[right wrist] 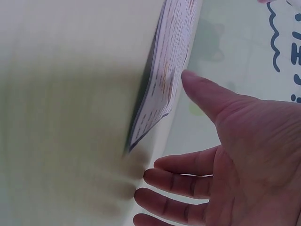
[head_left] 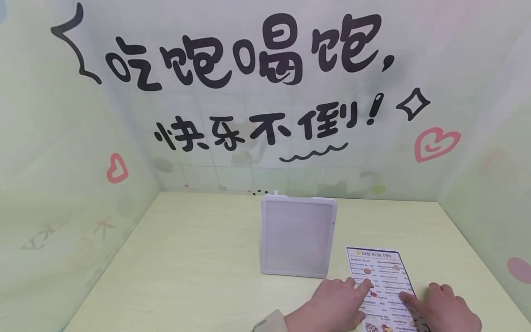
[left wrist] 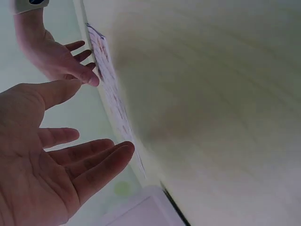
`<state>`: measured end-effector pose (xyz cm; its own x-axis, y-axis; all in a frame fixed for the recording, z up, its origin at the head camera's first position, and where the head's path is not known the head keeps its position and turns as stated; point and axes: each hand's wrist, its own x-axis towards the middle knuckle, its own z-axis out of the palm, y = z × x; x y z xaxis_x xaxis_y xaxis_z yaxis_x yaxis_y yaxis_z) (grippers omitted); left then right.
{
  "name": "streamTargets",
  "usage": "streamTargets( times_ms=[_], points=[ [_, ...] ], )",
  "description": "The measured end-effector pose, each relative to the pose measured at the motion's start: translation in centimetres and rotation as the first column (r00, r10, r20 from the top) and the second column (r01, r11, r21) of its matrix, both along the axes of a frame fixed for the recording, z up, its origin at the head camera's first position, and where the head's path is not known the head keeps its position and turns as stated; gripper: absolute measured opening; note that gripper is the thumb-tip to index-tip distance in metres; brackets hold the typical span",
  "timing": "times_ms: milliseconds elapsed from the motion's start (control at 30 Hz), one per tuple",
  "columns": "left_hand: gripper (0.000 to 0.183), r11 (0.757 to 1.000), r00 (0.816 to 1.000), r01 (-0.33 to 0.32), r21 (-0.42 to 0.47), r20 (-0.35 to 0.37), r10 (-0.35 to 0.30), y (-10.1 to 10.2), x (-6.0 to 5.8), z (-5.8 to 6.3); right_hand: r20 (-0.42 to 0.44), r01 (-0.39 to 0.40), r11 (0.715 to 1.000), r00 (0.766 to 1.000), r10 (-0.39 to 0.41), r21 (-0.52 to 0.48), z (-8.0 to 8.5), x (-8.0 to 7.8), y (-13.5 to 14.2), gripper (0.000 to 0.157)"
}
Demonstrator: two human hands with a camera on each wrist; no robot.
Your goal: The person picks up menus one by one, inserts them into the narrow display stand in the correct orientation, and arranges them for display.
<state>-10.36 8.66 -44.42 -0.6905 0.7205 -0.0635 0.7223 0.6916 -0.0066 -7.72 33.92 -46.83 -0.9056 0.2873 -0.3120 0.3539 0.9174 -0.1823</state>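
Observation:
A printed menu sheet headed "DIM SUM INN" (head_left: 390, 276) lies on the table at the front right. Over its left side reaches my left hand (head_left: 336, 304), its index fingertip touching or just above the print. My right hand (head_left: 448, 309) is at the sheet's right edge, the thumb over the print and the other fingers beside the paper. In the right wrist view, one corner of the menu (right wrist: 162, 80) lifts slightly off the table, and the right hand's fingers (right wrist: 178, 183) are loosely bent around nothing. The left wrist view shows the left hand (left wrist: 51, 165) with extended fingers.
A white framed panel (head_left: 296, 237) stands upright on the pale wooden table (head_left: 186, 258), left of the menu. Printed fabric walls (head_left: 232, 175) with black lettering and pink hearts enclose the table at the back and both sides.

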Motion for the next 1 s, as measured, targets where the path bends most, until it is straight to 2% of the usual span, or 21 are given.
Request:
streamTargets(
  times_ms=[133,233,467,633,767,1000],
  points=[
    [0.067,1.000,0.994,-0.004,-0.025,0.105,0.006,1.0,0.1,-0.9,-0.009,-0.017,1.000,1.000,0.017,-0.013,0.0,0.0,0.0,0.098],
    [0.067,0.998,0.992,0.012,-0.058,0.127,-0.004,1.6,0.2,-1.4,-0.008,-0.027,1.000,1.000,0.027,-0.015,0.1,-0.1,-0.1,0.092],
    [0.056,0.994,0.994,0.066,-0.088,0.090,-0.058,2.3,0.7,-2.3,-0.010,-0.038,0.999,0.999,0.037,-0.037,-0.2,-0.6,-0.2,0.077],
    [0.052,0.987,0.993,0.105,-0.124,0.062,-0.098,2.1,1.0,-2.5,-0.010,-0.036,0.996,0.999,0.036,-0.083,-0.6,-1.0,-0.5,0.064],
    [0.056,0.984,0.990,0.133,-0.118,0.069,-0.125,2.0,1.0,-2.4,-0.012,-0.040,0.994,0.999,0.039,-0.104,-0.5,-1.2,-0.9,0.056],
    [0.056,0.982,0.987,0.143,-0.127,0.086,-0.133,2.1,0.9,-2.4,-0.005,-0.034,0.993,0.999,0.034,-0.117,-0.2,-1.3,-1.9,0.044]
  ],
)
